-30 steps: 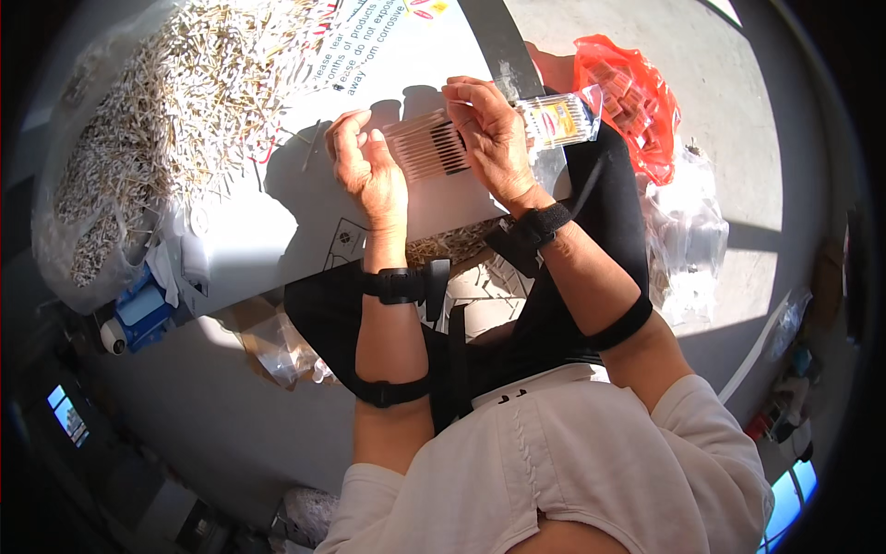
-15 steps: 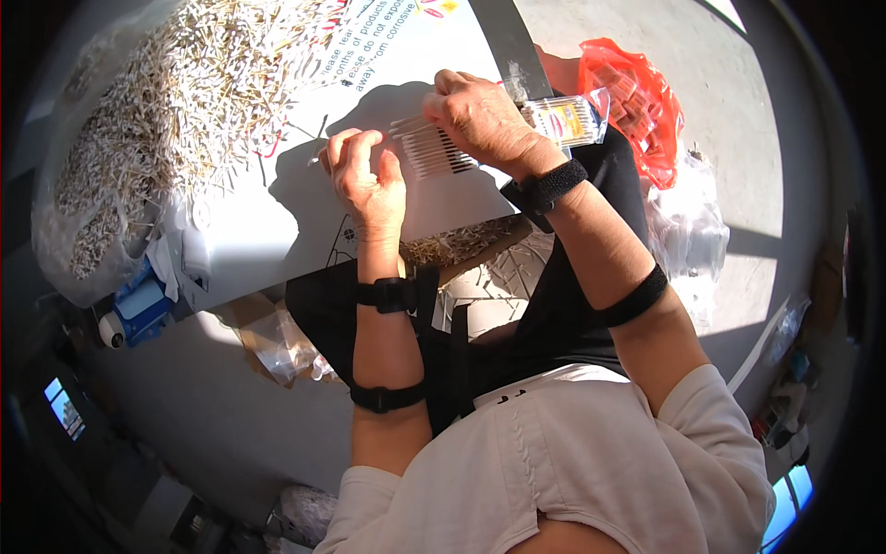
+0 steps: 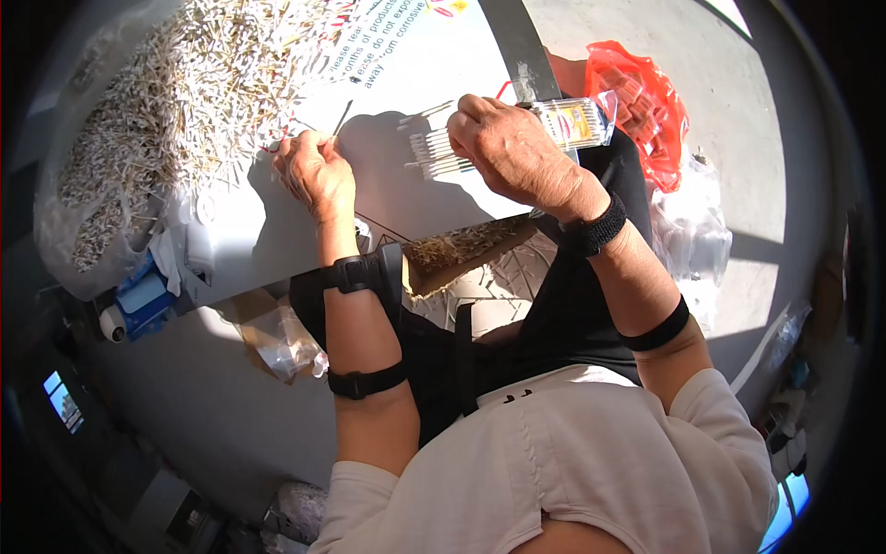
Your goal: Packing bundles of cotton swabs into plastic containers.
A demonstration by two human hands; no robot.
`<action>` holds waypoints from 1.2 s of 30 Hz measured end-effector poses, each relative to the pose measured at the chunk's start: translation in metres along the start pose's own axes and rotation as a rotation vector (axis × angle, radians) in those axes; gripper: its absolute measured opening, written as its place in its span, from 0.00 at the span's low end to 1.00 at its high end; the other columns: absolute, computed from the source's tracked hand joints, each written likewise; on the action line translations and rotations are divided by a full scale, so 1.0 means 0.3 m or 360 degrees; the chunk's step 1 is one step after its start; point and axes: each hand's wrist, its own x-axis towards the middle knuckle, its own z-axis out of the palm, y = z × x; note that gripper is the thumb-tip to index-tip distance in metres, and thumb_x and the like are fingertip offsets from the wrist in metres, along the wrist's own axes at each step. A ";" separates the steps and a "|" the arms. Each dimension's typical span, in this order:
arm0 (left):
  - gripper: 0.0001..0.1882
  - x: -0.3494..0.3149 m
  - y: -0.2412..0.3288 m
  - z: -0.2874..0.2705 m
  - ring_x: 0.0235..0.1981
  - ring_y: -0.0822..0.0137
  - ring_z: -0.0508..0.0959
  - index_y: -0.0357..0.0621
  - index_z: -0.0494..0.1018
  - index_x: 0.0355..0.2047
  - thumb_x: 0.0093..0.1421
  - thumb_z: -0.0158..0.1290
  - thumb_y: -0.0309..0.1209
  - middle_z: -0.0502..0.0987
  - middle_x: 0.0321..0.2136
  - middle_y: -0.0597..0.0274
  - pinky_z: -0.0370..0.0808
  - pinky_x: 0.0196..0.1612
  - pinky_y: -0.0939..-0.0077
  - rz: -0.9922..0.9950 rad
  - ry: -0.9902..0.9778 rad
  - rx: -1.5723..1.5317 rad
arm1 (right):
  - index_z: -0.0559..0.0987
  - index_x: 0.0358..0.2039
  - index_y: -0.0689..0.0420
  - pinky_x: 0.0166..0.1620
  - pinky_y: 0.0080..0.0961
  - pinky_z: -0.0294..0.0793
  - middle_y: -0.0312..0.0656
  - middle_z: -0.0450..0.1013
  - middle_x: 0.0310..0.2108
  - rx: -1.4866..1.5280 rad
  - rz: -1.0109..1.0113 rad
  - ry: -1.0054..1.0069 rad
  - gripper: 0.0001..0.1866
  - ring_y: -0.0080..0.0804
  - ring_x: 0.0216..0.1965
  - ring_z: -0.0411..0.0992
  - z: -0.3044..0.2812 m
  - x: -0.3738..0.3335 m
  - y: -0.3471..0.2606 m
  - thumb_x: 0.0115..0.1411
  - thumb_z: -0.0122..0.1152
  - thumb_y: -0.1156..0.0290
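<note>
My right hand (image 3: 521,155) is curled palm-down over a row of cotton swabs (image 3: 436,153) lying side by side on a white printed board (image 3: 406,198). Its fingertips are hidden, and it appears to grip the swabs. Beyond that hand, a clear flat packet of swabs (image 3: 574,125) with a yellow label extends to the right. My left hand (image 3: 317,175) is at the edge of a large heap of loose swabs (image 3: 208,102), with fingers bent together. Whatever is between its fingertips cannot be made out. A single dark stick (image 3: 343,118) shows just past its fingers.
Clear plastic (image 3: 65,217) wraps the heap's left side. A red bag of small packs (image 3: 637,111) and a clear plastic bag (image 3: 692,231) are at the right. Below the board's near edge, an open carton (image 3: 461,254) holds more swabs. A blue-and-white object (image 3: 143,295) is at lower left.
My left hand has moved left to the heap, and its spread fingers have drawn together. My right hand has shifted slightly right and nearer me over the row. The board has shifted slightly right.
</note>
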 end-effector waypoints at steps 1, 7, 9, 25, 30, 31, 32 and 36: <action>0.08 0.022 -0.021 0.014 0.43 0.50 0.71 0.49 0.74 0.29 0.49 0.58 0.22 0.73 0.34 0.59 0.69 0.48 0.54 0.0179 -0.0041 -0.0117 | 0.74 0.34 0.63 0.40 0.32 0.78 0.46 0.72 0.36 0.0087 -0.0065 -0.0113 0.07 0.41 0.40 0.76 -0.004 -0.031 -0.030 0.53 0.55 0.76; 0.08 0.054 0.196 0.045 0.41 0.56 0.69 0.49 0.74 0.29 0.48 0.59 0.22 0.70 0.34 0.64 0.68 0.45 0.57 0.0543 -0.0351 -0.0342 | 0.74 0.30 0.62 0.37 0.35 0.78 0.45 0.72 0.33 0.0654 -0.0007 -0.0280 0.06 0.45 0.36 0.76 0.052 -0.165 -0.077 0.50 0.60 0.80; 0.09 0.035 0.216 0.040 0.40 0.56 0.69 0.49 0.75 0.30 0.48 0.59 0.21 0.70 0.34 0.64 0.68 0.45 0.57 0.0581 -0.0380 -0.0394 | 0.75 0.34 0.63 0.37 0.33 0.78 0.44 0.70 0.33 0.1160 0.0486 0.0407 0.05 0.44 0.36 0.75 0.081 -0.146 -0.072 0.55 0.59 0.82; 0.28 -0.142 0.303 0.059 0.59 0.59 0.68 0.34 0.63 0.60 0.69 0.46 0.44 0.68 0.57 0.46 0.59 0.65 0.62 -0.0284 -0.0172 -0.1972 | 0.67 0.61 0.64 0.63 0.25 0.61 0.47 0.67 0.59 0.1628 0.0669 0.0861 0.20 0.32 0.61 0.64 0.226 -0.028 -0.020 0.71 0.47 0.71; 0.30 -0.150 0.325 0.053 0.59 0.59 0.67 0.32 0.63 0.60 0.69 0.45 0.47 0.68 0.57 0.43 0.59 0.65 0.62 -0.0388 -0.0145 -0.2035 | 0.70 0.57 0.64 0.62 0.29 0.63 0.51 0.67 0.58 0.1793 0.0665 0.1131 0.18 0.40 0.60 0.65 0.247 -0.016 -0.042 0.69 0.49 0.72; 0.30 -0.150 0.320 0.055 0.59 0.59 0.67 0.32 0.63 0.60 0.69 0.45 0.47 0.68 0.57 0.43 0.59 0.65 0.62 -0.0388 -0.0143 -0.2033 | 0.70 0.57 0.64 0.62 0.29 0.63 0.51 0.67 0.58 0.1796 0.0664 0.1130 0.18 0.40 0.60 0.65 0.250 -0.013 -0.049 0.69 0.49 0.72; 0.31 -0.149 0.314 0.056 0.60 0.57 0.67 0.33 0.61 0.61 0.70 0.43 0.48 0.68 0.57 0.43 0.59 0.65 0.61 -0.0379 -0.0161 -0.2013 | 0.68 0.59 0.63 0.63 0.28 0.61 0.48 0.65 0.60 0.1773 0.0675 0.1072 0.19 0.36 0.62 0.63 0.252 -0.013 -0.058 0.70 0.48 0.71; 0.33 -0.149 0.328 0.056 0.62 0.55 0.66 0.31 0.60 0.61 0.70 0.41 0.50 0.66 0.59 0.41 0.58 0.66 0.59 -0.0370 -0.0193 -0.2072 | 0.70 0.56 0.65 0.63 0.29 0.60 0.50 0.64 0.61 0.1826 0.0676 0.1160 0.17 0.39 0.63 0.62 0.260 -0.005 -0.069 0.70 0.47 0.72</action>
